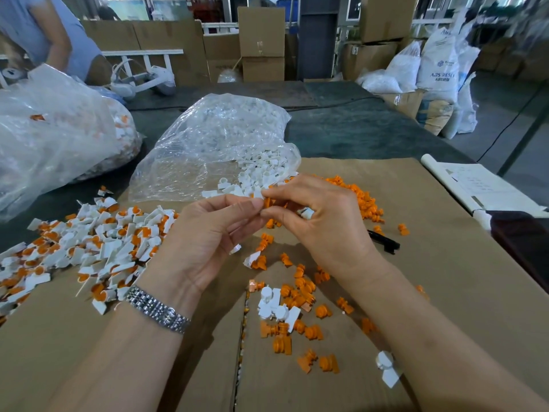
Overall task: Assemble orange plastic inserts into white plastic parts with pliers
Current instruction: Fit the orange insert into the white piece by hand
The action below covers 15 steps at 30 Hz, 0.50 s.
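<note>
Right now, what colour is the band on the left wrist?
Silver metal link band, clearest in the head view.

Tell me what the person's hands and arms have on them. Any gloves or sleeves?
No gloves and no sleeves show. Both hands, the left hand and the right hand, are bare, and so are the forearms. The only thing worn is a silver metal watch band with small links, around the left wrist.

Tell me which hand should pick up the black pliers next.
Right. The black pliers lie on the cardboard just beyond the right hand, on its outer side. The left hand would have to cross over. Both hands are now pinching an orange insert.
</note>
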Motion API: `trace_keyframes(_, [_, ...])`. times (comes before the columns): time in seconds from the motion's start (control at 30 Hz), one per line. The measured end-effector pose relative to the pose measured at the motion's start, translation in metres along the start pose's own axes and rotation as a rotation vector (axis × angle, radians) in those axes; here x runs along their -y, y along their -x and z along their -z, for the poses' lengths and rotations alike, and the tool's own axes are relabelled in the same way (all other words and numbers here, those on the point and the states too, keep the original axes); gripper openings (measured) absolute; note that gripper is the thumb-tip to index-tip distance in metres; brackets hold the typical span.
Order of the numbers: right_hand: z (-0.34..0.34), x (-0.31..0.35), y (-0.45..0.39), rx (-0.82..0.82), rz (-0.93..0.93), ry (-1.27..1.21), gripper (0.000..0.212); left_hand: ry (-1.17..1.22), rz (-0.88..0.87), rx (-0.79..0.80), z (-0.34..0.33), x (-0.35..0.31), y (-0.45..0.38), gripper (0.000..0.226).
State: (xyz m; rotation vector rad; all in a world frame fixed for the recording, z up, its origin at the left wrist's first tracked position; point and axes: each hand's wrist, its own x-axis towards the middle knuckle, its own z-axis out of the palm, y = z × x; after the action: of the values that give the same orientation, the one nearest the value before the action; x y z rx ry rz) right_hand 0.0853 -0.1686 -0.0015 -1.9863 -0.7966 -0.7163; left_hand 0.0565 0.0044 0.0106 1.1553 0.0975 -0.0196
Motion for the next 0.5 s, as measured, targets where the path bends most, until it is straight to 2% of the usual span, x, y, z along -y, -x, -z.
trace_keyframes(0.17, [0.002,0.002,0.001,0.116,-0.045,0.052,0.031,-0.050,0.004,-0.034,0.000,0.001,-0.002,0.002])
trace_keyframes(0.27, [0.010,0.002,-0.003,0.113,-0.209,0.034,0.051,-0.036,-0.004,-0.048,0.002,0.001,-0.003,0.006])
trace_keyframes(0.33, [0.020,-0.008,-0.007,0.137,-0.367,0.242,0.068,-0.006,-0.016,-0.041,0.003,0.001,-0.003,0.008])
trace_keyframes(0.43, [0.034,-0.027,-0.004,0.407,-0.623,0.688,0.073,-0.005,-0.033,-0.064,0.006,0.000,-0.004,0.015])
trace_keyframes(0.5, [0.037,-0.032,-0.001,0.578,-0.692,0.756,0.065,-0.017,-0.035,-0.077,0.008,0.000,-0.005,0.022])
